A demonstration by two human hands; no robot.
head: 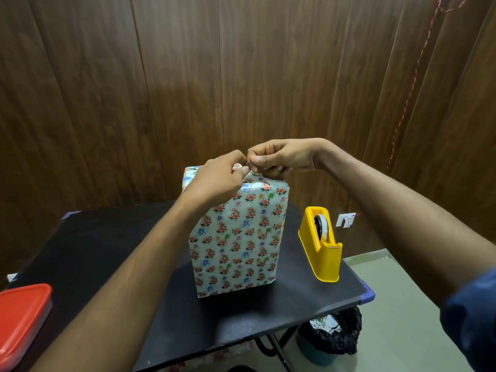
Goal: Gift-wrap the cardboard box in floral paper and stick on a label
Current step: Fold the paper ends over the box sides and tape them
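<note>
The box [237, 237], covered in white paper with small red and blue flowers, stands upright on its end in the middle of the black table [112, 253]. Both hands meet over its top end. My left hand [217, 175] rests on the top with thumb and forefinger pinching a small piece of floral paper. My right hand [281, 157] pinches the same spot from the right, fingers curled closed. What lies between the fingertips is too small to make out clearly. The far top edge of the box is hidden behind the hands.
A yellow tape dispenser [322, 245] stands on the table right of the box. A red-lidded container [21, 320] sits at the table's near left corner. A bin lined with a black bag [332, 334] stands on the floor under the right edge. Wood panelling rises behind.
</note>
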